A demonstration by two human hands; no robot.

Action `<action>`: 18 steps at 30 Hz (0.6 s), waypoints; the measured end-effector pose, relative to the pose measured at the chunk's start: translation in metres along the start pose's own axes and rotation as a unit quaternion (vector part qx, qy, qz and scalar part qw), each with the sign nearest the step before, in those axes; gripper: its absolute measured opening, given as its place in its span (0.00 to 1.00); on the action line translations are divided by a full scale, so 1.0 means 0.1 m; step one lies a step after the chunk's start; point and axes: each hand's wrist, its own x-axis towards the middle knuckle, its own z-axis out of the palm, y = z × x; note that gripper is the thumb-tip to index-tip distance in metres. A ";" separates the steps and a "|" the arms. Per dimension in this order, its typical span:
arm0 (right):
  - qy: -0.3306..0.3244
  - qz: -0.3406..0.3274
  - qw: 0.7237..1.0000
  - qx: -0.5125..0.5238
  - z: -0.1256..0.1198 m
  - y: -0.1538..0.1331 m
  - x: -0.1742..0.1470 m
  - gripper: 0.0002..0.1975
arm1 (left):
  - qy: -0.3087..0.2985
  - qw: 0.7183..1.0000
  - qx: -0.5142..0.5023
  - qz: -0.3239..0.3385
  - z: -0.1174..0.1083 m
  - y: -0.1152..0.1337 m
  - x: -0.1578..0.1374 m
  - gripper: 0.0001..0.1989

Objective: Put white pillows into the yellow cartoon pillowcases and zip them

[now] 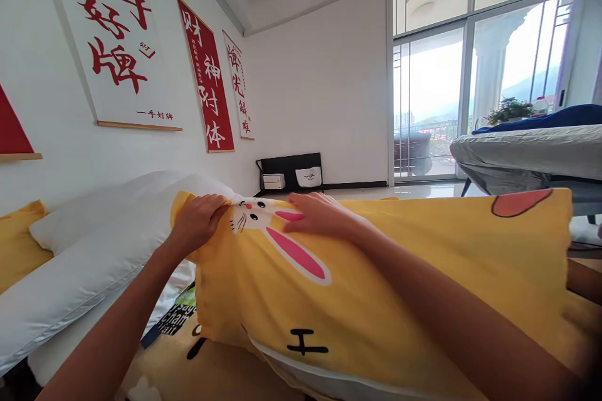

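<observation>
A yellow pillowcase (399, 250) printed with a white rabbit with pink ears hangs stretched in front of me. My left hand (200, 219) is closed on its upper left part, beside the rabbit's face. Farther right, my right hand (322, 216) grips the cloth along the upper edge by the rabbit's ear, its thumb side partly hidden. White material (324, 379) shows along the lower edge; I cannot tell whether it is a lining or a pillow. Beneath lies a tan plush cover (211, 369) with dark markings.
White pillows or bedding (113, 225) are piled at left, with another yellow piece of cloth (21, 238) beyond. A black rack (291, 169) stands by the far wall. At right is a grey-covered table (522, 147). Sliding glass doors (427, 106) stand behind; scrolls (207, 75) hang on the left wall.
</observation>
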 end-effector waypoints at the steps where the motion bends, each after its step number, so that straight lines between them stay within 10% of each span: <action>1: -0.028 0.021 0.999 -0.008 -0.03 0.11 -0.11 0.15 | 0.009 1.000 0.015 -0.006 0.04 -0.04 -0.04 0.15; 8: 0.028 0.009 0.988 -0.154 0.02 0.45 -0.56 0.12 | 0.083 0.995 0.035 0.042 0.26 0.66 0.06 0.17; 12: 0.062 -0.029 0.974 -0.216 0.06 0.37 -0.51 0.13 | -0.075 0.988 -0.018 0.131 0.30 1.20 0.27 0.15; 18: 0.042 0.000 0.989 -0.142 -0.15 0.74 -0.80 0.15 | -0.084 0.986 0.081 0.121 0.53 0.98 0.14 0.12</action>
